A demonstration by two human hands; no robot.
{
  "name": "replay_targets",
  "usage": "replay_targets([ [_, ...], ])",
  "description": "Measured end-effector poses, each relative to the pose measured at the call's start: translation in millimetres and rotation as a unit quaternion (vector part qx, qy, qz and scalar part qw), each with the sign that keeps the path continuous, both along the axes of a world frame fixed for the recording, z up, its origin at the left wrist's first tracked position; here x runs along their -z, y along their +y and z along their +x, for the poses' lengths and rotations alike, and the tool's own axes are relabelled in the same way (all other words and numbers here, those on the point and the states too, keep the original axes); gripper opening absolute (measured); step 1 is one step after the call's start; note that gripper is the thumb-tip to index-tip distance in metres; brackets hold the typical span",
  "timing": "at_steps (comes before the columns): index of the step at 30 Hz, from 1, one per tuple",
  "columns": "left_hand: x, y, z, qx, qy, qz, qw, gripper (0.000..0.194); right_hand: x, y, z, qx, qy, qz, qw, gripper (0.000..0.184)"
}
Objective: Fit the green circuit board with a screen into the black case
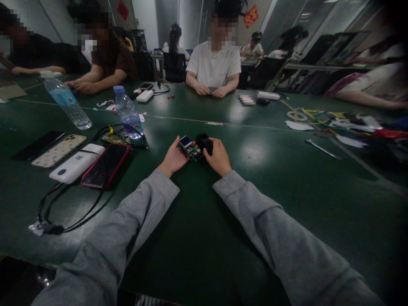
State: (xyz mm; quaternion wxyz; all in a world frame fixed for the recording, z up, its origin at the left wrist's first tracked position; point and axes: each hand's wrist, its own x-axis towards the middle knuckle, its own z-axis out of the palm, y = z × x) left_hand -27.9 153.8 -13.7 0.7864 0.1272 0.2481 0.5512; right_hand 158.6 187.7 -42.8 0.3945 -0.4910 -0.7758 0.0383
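1. Head view, left hand: the left hand [174, 158], palm turned up, grips a green circuit board [193, 153] by its side. A small screen [185, 142] sits on the board, facing up.
2. Head view, right hand: the right hand [220, 155] has its fingers closed around a small black case [202, 139], just beside the board. Whether the two parts touch or are linked is too small to tell.
3. How far along: the board is out in the open, its parts uncovered, and both pieces are held above the bench [197, 221]. They look like separate pieces, not one closed unit, though any fastening between them cannot be made out.
4. Around them: to the left lie a white power bank [75, 165], a red-edged phone [106, 165] and a patterned phone [59, 151], near two bottles. To the right are a wrench [323, 149] and a tangle of cables [331, 119]. A person [213, 68] sits opposite.
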Motion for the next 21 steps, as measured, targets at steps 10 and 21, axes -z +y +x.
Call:
replay_targets([
  [10, -2.8, -1.2, -0.4, 0.0, -0.001, -0.001, 1.0, 0.045, 2.0, 1.0, -0.1, 0.004, -0.002, 0.016, 1.0, 0.041],
  [21, -1.9, -0.7, -0.7, -0.002, -0.008, -0.002, 1.0, 0.04, -2.1, -3.3, -1.4, 0.013, -0.011, -0.011, 1.0, 0.044],
])
